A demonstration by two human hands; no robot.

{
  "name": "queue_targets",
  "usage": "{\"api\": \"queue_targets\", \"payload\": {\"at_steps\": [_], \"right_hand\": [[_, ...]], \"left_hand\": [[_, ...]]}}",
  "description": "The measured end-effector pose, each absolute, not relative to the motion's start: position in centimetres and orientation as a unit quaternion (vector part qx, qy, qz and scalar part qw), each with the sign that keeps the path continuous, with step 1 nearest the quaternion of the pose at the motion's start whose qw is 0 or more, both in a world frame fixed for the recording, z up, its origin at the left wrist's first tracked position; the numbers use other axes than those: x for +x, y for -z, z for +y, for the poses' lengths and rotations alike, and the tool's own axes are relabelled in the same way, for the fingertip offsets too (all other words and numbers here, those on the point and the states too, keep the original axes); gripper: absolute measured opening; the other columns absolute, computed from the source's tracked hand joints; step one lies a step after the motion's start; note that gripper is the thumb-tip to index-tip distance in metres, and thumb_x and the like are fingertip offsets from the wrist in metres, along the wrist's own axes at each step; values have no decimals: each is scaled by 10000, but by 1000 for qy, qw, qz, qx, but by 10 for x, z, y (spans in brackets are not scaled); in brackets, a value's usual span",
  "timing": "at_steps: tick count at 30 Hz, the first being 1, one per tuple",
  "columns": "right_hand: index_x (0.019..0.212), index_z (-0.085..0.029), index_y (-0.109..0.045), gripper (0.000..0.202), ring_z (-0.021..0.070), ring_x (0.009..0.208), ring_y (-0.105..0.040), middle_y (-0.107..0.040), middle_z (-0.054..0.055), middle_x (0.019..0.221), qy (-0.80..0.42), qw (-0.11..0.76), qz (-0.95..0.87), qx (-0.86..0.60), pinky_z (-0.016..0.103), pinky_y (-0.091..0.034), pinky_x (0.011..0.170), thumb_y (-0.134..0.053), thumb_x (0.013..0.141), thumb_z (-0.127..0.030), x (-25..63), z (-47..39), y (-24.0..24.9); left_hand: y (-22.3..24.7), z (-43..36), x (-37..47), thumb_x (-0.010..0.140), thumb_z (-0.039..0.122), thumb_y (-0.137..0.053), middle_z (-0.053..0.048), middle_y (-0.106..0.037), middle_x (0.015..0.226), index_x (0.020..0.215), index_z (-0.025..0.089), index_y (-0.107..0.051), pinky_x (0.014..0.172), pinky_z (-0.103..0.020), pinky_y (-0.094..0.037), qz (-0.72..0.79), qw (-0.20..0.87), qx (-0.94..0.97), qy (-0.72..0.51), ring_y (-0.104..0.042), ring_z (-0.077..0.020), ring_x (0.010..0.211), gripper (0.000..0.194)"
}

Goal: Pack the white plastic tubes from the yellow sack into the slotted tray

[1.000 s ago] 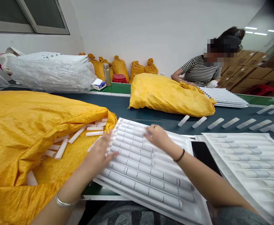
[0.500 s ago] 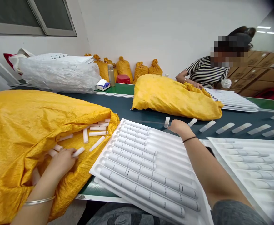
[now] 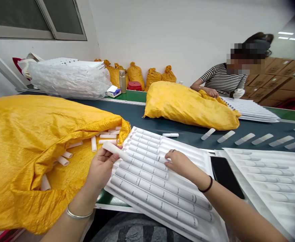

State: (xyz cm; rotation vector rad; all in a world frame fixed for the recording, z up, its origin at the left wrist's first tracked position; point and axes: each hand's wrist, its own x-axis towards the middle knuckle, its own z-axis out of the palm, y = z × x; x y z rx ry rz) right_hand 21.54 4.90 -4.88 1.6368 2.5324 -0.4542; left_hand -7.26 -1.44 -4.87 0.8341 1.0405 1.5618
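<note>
My left hand (image 3: 102, 165) pinches a plain white tube (image 3: 115, 150) between thumb and fingers, tilted above the tray's left edge. The white plastic tray (image 3: 192, 151) lies before me, its grooves partly filled with rows of printed white tubes (image 3: 152, 191). Over the middle of the tray, the thumb and finger of my right hand (image 3: 179, 163) close around the end piece of one printed row; the fingers partly hide it. Left of the tray, an opened yellow sack (image 3: 48, 117) holds several loose white tubes (image 3: 108, 136).
One tube (image 3: 170, 135) lies on the dark belt (image 3: 127, 111), with several more (image 3: 245, 138) farther right. A black phone (image 3: 226, 176) sits between my tray and a second tray (image 3: 270, 151). Across the belt, a person (image 3: 224, 79) handles another yellow sack (image 3: 185, 104).
My left hand has come out of the sack with a white tube. My right hand has left a tube on the belt and drawn back onto the printed rows.
</note>
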Motion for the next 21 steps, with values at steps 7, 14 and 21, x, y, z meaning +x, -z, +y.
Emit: {"api": "queue_targets", "payload": {"at_steps": [7, 14, 21], "right_hand": [[794, -111, -703, 128, 282, 866, -635, -667, 152, 897, 123, 43, 834, 536, 340, -463, 753, -582, 772, -144, 208, 52, 55], [1048, -133, -576, 230, 210, 861, -613, -633, 106, 999, 175, -103, 824, 529, 324, -490, 764, -544, 827, -189, 209, 31, 45], [1188, -229, -545, 277, 178, 955, -609, -608, 78, 1086, 336, -374, 799, 331, 328, -514, 817, -534, 911, -233, 204, 16, 19]], "left_hand": [[29, -15, -42, 908, 39, -404, -79, -664, 900, 1081, 105, -594, 675, -143, -568, 325, 709, 11, -625, -674, -110, 811, 265], [43, -19, -35, 691, 26, -716, -12, -668, 833, 834, 145, -602, 717, -169, -568, 353, 670, 99, -646, -663, -98, 766, 218], [54, -23, -27, 644, 257, -807, 12, -643, 782, 842, 181, -619, 700, -206, -508, 465, 522, 418, -581, -618, -117, 746, 283]]}}
